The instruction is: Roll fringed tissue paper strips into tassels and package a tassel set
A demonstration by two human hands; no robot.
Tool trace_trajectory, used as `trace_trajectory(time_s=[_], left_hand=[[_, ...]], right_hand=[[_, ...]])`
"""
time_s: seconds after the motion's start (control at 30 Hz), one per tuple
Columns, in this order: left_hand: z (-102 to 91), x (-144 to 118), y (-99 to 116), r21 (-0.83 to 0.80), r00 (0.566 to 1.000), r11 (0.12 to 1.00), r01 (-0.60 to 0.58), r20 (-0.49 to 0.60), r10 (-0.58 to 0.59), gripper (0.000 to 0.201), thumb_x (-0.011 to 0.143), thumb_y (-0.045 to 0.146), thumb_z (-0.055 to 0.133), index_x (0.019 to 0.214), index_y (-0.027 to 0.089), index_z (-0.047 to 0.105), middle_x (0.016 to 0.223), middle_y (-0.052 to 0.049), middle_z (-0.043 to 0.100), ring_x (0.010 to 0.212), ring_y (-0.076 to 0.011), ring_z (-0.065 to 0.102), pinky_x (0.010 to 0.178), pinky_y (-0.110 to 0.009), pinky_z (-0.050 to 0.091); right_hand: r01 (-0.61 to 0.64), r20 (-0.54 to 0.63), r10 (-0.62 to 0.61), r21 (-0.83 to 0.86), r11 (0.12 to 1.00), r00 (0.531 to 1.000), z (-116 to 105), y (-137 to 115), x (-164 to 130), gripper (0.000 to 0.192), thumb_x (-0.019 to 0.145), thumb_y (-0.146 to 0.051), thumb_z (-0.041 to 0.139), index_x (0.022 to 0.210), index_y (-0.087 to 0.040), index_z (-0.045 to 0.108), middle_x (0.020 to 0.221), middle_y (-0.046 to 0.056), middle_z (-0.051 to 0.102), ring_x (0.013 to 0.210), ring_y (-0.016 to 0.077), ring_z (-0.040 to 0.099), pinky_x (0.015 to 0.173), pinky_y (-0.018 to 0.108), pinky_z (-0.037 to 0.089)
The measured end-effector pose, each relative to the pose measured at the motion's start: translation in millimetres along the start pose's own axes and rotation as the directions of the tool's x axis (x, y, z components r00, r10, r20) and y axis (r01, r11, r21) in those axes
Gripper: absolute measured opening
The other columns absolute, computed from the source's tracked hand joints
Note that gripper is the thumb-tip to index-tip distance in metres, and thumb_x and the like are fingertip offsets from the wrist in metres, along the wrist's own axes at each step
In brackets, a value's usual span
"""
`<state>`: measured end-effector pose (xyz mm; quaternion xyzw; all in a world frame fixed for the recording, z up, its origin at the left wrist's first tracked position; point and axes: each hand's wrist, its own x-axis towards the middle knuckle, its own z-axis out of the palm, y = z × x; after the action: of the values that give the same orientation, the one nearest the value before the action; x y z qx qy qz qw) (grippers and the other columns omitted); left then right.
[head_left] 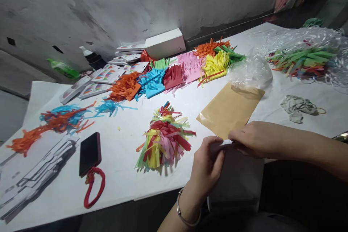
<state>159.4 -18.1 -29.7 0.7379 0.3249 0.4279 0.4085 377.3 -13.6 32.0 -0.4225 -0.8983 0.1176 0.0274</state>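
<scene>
Where the bench meets its near edge, both hands pinch one white sheet that hangs over that edge.
- Left hand: fingers curled, thumb and fingertips closed on the sheet's top left corner; metal bracelet at the wrist.
- Right hand: laid flat, fingers closed on the sheet's top edge, just beside the left.
- Brown envelope: flat on the bench, touching the right hand's far side.
- Mixed paper fringe: loose pile near the left hand, toward the bench's middle.
- Phone with red loop: near edge, left part.
- Sorted fringe bundles: row along the far edge.
- Clear plastic bag: beyond the envelope.
</scene>
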Motion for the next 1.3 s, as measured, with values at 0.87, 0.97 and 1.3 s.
trace_trajectory(time_s=[0.87, 0.97, 1.3], left_hand=[[2.0, 4, 6, 0.035, 0.998, 0.998, 0.043, 0.042, -0.045, 0.022, 0.096, 0.015, 0.058, 0.115, 0.025, 0.052, 0.099, -0.001, 0.070, 0.087, -0.0167, 0.071, 0.077, -0.027, 0.055], [3.0, 3, 6, 0.023, 0.996, 0.997, 0.073, 0.043, -0.074, 0.020, 0.098, 0.017, 0.057, 0.116, 0.024, 0.053, 0.101, -0.003, 0.070, 0.088, -0.0175, 0.071, 0.077, -0.028, 0.056], [2.6, 3, 8, 0.005, 0.994, 0.996, 0.093, 0.064, -0.093, 0.022, 0.097, 0.020, 0.059, 0.117, 0.025, 0.053, 0.106, -0.004, 0.069, 0.094, -0.0185, 0.069, 0.081, -0.029, 0.055]], right_hand=[[-0.154, 0.103, 0.145, 0.079, 0.985, 0.984, -13, -9, 1, 0.003, 0.086, -0.015, 0.063, 0.086, -0.018, 0.065, 0.074, 0.005, 0.070, 0.065, 0.0210, 0.066, 0.052, 0.025, 0.025], [-0.113, 0.071, 0.113, 0.004, 0.994, 0.991, -10, -11, 3, 0.005, 0.084, -0.012, 0.065, 0.087, -0.017, 0.066, 0.071, 0.004, 0.069, 0.063, 0.0202, 0.065, 0.051, 0.026, 0.024], [-0.125, 0.132, 0.106, 0.150, 0.981, 0.986, -15, -7, 4, 0.006, 0.082, -0.011, 0.066, 0.086, -0.016, 0.067, 0.077, 0.006, 0.070, 0.068, 0.0200, 0.064, 0.055, 0.024, 0.029]])
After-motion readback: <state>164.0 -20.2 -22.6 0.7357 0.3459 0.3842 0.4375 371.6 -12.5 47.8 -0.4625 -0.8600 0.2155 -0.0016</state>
